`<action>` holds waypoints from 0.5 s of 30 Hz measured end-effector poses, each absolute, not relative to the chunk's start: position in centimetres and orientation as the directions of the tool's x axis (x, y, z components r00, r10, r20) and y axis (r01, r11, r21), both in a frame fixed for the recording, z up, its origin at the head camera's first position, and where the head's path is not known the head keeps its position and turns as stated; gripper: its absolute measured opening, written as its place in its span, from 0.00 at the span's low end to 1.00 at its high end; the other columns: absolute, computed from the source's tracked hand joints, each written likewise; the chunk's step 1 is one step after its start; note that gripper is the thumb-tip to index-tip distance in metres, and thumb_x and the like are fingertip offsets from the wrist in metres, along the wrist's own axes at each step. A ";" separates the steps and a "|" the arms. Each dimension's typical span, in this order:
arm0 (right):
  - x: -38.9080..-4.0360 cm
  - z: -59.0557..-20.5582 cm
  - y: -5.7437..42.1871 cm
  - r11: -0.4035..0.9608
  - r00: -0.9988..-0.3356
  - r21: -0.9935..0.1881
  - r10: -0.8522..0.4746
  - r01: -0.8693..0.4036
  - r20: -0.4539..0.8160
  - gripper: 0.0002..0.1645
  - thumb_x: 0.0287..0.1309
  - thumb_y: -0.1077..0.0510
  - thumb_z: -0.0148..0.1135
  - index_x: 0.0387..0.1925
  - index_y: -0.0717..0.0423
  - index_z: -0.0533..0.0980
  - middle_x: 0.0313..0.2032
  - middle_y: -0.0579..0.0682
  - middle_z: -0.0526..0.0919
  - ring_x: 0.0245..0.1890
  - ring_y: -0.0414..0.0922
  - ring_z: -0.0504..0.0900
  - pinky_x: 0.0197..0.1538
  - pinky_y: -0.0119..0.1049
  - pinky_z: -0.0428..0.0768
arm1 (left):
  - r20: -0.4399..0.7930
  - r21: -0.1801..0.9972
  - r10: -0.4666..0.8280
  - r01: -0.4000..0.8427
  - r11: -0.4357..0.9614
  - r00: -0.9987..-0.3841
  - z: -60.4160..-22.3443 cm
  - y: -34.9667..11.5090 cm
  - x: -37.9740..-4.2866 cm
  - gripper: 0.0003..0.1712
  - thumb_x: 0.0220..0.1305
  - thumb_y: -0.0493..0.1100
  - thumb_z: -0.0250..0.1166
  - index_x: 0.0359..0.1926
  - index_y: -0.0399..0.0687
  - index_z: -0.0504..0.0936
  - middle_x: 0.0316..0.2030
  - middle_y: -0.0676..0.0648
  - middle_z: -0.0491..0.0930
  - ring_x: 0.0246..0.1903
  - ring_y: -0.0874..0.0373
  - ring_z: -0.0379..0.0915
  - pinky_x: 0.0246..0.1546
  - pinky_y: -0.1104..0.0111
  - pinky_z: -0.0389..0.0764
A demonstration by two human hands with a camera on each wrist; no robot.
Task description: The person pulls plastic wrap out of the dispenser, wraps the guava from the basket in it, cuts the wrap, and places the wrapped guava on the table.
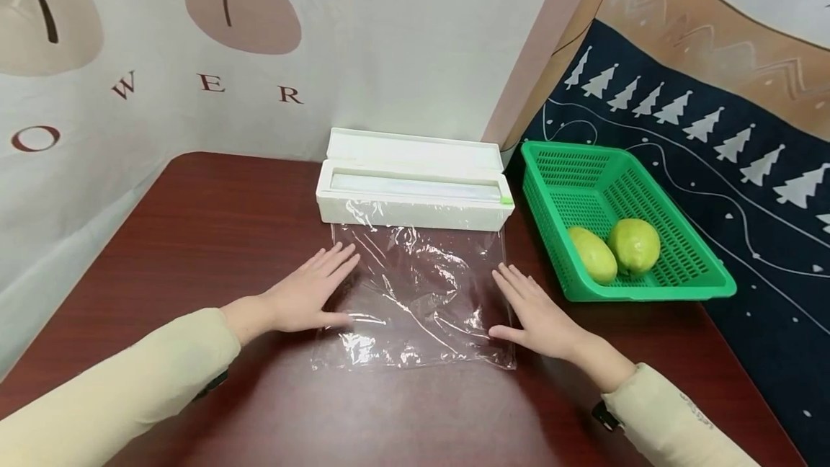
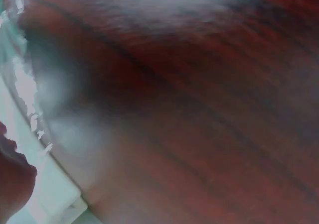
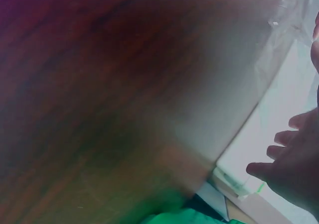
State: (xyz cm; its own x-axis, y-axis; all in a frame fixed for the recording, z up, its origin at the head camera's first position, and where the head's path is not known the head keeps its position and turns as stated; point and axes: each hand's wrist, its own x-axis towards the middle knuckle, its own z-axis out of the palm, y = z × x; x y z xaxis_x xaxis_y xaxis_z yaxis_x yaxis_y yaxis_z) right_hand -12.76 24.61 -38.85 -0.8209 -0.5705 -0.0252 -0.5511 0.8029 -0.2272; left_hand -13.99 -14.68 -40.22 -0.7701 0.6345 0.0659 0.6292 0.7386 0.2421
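A sheet of clear cling film, wrinkled and shiny, spreads over the table from the front of a white film dispenser box. The box's lid stands raised at the back, and a roll lies inside. My left hand lies flat with spread fingers at the film's left edge. At the right edge, my right hand rests the same way, fingertips on the film's border. Neither hand grips anything. In the wrist views, part of the left hand and the right hand's fingers overlap the white box.
To the right of the box, a green plastic basket holds two green-yellow fruits. The dark red-brown table meets a printed cloth at the back. A small green piece sits at the box's right end.
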 end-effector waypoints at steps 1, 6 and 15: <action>-12.7 -39.0 24.7 0.808 -0.822 -0.219 -0.568 -0.547 -0.042 0.55 0.52 0.38 0.62 0.69 0.66 0.51 0.71 0.64 0.51 0.71 0.62 0.49 0.68 0.60 0.52 | 0.042 0.235 0.641 0.631 0.739 -0.766 -40.5 -14.7 -14.0 0.56 0.54 0.67 0.61 0.69 0.31 0.53 0.70 0.32 0.48 0.70 0.36 0.41 0.69 0.46 0.49; -12.1 -39.5 25.5 0.823 -0.816 -0.178 -0.563 -0.540 -0.127 0.59 0.49 0.33 0.61 0.68 0.68 0.52 0.70 0.65 0.51 0.71 0.61 0.49 0.68 0.61 0.52 | -0.047 0.247 0.657 0.628 0.738 -0.753 -41.3 -15.1 -13.6 0.63 0.51 0.73 0.58 0.69 0.29 0.51 0.71 0.30 0.43 0.71 0.36 0.38 0.69 0.47 0.49; -11.4 -39.6 26.5 0.810 -0.796 -0.177 -0.584 -0.559 -0.160 0.63 0.43 0.30 0.64 0.68 0.67 0.53 0.71 0.64 0.50 0.70 0.61 0.50 0.66 0.61 0.56 | -0.063 0.283 0.658 0.619 0.733 -0.750 -41.8 -15.7 -13.2 0.63 0.50 0.75 0.57 0.68 0.28 0.53 0.71 0.30 0.44 0.70 0.35 0.39 0.68 0.47 0.51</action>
State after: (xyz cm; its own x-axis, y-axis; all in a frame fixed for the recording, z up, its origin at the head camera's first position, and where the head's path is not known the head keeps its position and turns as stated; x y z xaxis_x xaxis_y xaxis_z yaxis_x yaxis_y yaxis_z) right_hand -11.43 26.53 -39.57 -0.7956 -0.5845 -0.1596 -0.5594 0.8098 -0.1768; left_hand -13.18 -15.68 -41.83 -0.7502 0.6582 -0.0633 0.6190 0.7327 0.2830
